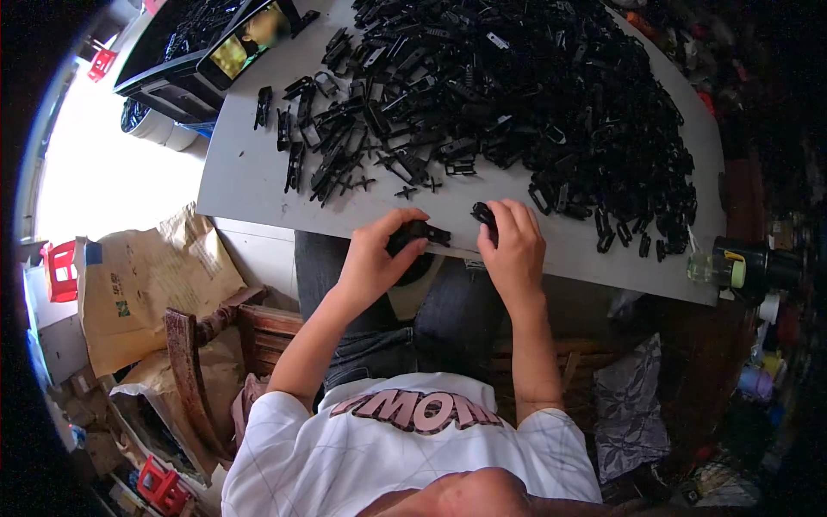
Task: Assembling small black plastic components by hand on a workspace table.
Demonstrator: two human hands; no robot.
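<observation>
Over the near edge of the white table (pixel 250 185), my left hand (pixel 382 252) is closed around a black plastic part (pixel 422 233), its narrow end pointing right. A short gap away, my right hand (pixel 515 241) pinches another black plastic part (pixel 484 215), mostly covered by the fingers. The two parts do not touch. Beyond my hands, a large heap of black plastic parts (pixel 534 95) covers much of the table. Small cross-shaped black pieces (pixel 405 192) lie loose at the heap's near left side, close to my left hand.
A black crate (pixel 177 86) of parts and a lit screen (pixel 250 43) stand at the back left. A bottle with a green band (pixel 724 270) is at the table's right edge. Left of me are a wooden chair (pixel 185 362) and a brown paper sack (pixel 155 276).
</observation>
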